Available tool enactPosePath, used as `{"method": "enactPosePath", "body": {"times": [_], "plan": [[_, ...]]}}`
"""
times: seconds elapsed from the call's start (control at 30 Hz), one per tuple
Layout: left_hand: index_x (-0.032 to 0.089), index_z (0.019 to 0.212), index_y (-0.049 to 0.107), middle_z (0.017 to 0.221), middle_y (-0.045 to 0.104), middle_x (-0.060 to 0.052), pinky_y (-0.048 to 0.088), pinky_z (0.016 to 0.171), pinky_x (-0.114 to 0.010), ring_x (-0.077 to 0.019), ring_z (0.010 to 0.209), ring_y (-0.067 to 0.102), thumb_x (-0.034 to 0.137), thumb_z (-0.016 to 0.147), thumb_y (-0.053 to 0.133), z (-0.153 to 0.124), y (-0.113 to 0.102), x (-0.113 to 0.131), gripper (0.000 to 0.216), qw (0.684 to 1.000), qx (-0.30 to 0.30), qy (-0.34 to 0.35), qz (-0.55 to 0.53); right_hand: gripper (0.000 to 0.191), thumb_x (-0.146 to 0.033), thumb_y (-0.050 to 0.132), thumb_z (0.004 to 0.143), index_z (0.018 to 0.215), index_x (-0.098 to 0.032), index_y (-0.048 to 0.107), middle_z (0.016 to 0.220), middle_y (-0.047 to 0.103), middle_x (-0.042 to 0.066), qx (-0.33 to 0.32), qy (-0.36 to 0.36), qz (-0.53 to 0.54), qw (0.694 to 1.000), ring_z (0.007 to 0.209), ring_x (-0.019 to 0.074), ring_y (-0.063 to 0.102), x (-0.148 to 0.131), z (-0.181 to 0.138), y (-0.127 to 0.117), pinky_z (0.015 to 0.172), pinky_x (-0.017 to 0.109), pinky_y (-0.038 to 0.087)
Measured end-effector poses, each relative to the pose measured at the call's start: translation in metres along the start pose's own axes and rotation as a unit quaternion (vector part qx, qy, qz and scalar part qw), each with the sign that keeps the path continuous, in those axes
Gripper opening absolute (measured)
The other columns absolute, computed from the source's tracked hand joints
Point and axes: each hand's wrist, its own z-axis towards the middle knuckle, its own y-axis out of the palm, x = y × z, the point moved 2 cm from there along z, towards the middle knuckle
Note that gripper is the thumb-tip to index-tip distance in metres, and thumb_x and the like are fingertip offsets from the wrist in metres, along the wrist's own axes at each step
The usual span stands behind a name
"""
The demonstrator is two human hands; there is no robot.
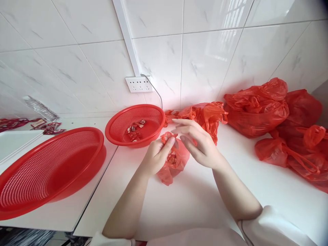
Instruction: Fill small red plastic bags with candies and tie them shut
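Head view, clock: directions read outward from the small red bag.
Small red bag (183, 155): thin, translucent, wrinkled plastic, on or just above the white surface (179, 212), between the hands; its top is bunched tight and its lower end flares out at 7 o'clock.
Bag contents: small wrapped pieces (171, 158) in shiny red and gold, seen through the film.
Left hand (155, 153): fingers grasping the bag's gathered top, thumb pressed against the bent forefinger.
Right hand (201, 143): fingers released, long and parted, just beside the bunched top; whether a fingertip touches it, I cannot tell.
Small basket (151, 128): 10 o'clock, round red plastic with fine mesh walls and a smooth floor, holding a loose cluster of wrapped pieces.
Large basket (71, 167): 9 o'clock, wide, red, rolled rim, perforated sides.
Crumpled bags (202, 116): 1 o'clock, red, glossy, deeply creased.
Full bags (256, 112): 2 to 3 o'clock, bulging red film, one with a knotted top; contents unclear.
Clear plastic (41, 107): between 9 and 10 o'clock, crinkled, beside flat red packets (50, 128).
Wall (205, 51): glossy, grey-veined white tiles.
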Motion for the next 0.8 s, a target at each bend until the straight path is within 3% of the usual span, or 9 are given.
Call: {"method": "enactPosePath", "body": {"times": [0.07,0.17,0.27,0.37,0.47,0.53,0.67,0.73,0.8], "plan": [[0.019,0.072,0.047,0.052,0.027,0.008,0.023,0.042,-0.021,-0.0052,0.042,0.027,0.050,0.096,0.046,0.001,-0.003,-0.001,0.039,0.999,-0.001,-0.017,-0.031,0.033,-0.008,0.048,0.092,0.118,-0.022,0.060,0.131,0.060,0.009,-0.008,0.028,0.004,1.000,0.122,0.0210,0.056,0.007,0.002,0.001,0.101,0.040,0.048],[0.019,0.067,0.045,0.042,0.031,0.009,0.032,0.044,-0.021,-0.0052,0.037,0.030,0.052,0.095,0.048,0.003,-0.004,-0.002,0.043,0.998,0.013,-0.041,-0.054,0.022,-0.012,0.053,0.091,0.106,-0.022,0.065,0.101,0.070,0.004,-0.015,0.053,0.036,0.998,0.094,0.0165,0.065,0.017,0.004,0.003,0.085,0.033,0.054],[0.019,0.063,0.046,0.033,0.033,0.009,0.041,0.048,-0.022,-0.0054,0.030,0.031,0.053,0.094,0.049,0.006,-0.003,-0.004,0.045,0.990,0.042,-0.073,-0.112,0.009,-0.017,0.058,0.090,0.093,-0.020,0.065,0.089,0.069,0.002,0.038,0.098,0.048,0.993,0.084,0.0151,0.065,0.028,0.005,0.002,0.078,0.030,0.053],[0.019,0.086,0.062,0.043,0.054,0.005,0.044,0.048,-0.023,-0.0056,0.030,0.036,0.052,0.095,0.047,0.010,-0.004,-0.005,0.038,0.975,0.051,-0.104,-0.192,0.004,-0.022,0.059,0.090,0.089,-0.019,0.063,0.089,0.067,0.003,0.117,0.148,0.058,0.980,0.082,0.0146,0.064,0.039,0.003,-0.004,0.076,0.029,0.052],[0.022,0.119,0.061,0.067,0.069,-0.001,0.048,0.052,-0.024,-0.0070,0.037,0.047,0.050,0.094,0.050,0.015,-0.008,-0.007,0.039,0.955,0.041,-0.141,-0.257,0.005,-0.024,0.060,0.090,0.089,-0.020,0.061,0.089,0.066,0.003,0.160,0.130,0.074,0.976,0.083,0.0151,0.063,0.039,0.002,-0.012,0.077,0.031,0.052],[0.024,0.124,0.060,0.073,0.070,-0.002,0.050,0.054,-0.024,-0.0094,0.046,0.055,0.048,0.093,0.053,0.018,-0.010,-0.008,0.039,0.936,0.037,-0.160,-0.313,0.001,-0.021,0.060,0.089,0.090,-0.020,0.061,0.089,0.067,0.003,0.103,0.078,0.083,0.988,0.084,0.0158,0.064,0.032,0.002,-0.016,0.078,0.032,0.053],[0.022,0.105,0.065,0.080,0.067,-0.002,0.051,0.056,-0.019,-0.0044,0.048,0.050,0.036,0.094,0.054,0.021,-0.017,-0.010,0.021,0.895,0.013,-0.184,-0.406,0.015,-0.009,0.055,0.087,0.091,-0.021,0.063,0.089,0.068,0.003,-0.166,0.019,0.080,0.983,0.082,0.0150,0.064,0.015,-0.002,-0.018,0.074,0.030,0.052],[0.019,0.088,0.063,0.069,0.060,0.002,0.046,0.046,-0.017,-0.0016,0.038,0.039,0.038,0.094,0.054,0.017,-0.019,-0.009,0.022,0.907,-0.032,-0.183,-0.379,0.017,-0.008,0.054,0.087,0.092,-0.021,0.064,0.091,0.069,0.002,-0.245,0.037,0.082,0.965,0.081,0.0143,0.064,0.012,-0.004,-0.017,0.072,0.029,0.052],[0.019,0.079,0.059,0.056,0.048,0.006,0.039,0.037,-0.018,-0.0026,0.031,0.030,0.046,0.094,0.051,0.010,-0.017,-0.005,0.032,0.940,-0.112,-0.167,-0.275,0.010,-0.013,0.058,0.088,0.092,-0.021,0.063,0.089,0.070,0.002,-0.249,0.058,0.112,0.960,0.079,0.0140,0.065,0.014,-0.004,-0.013,0.072,0.028,0.053]]}}
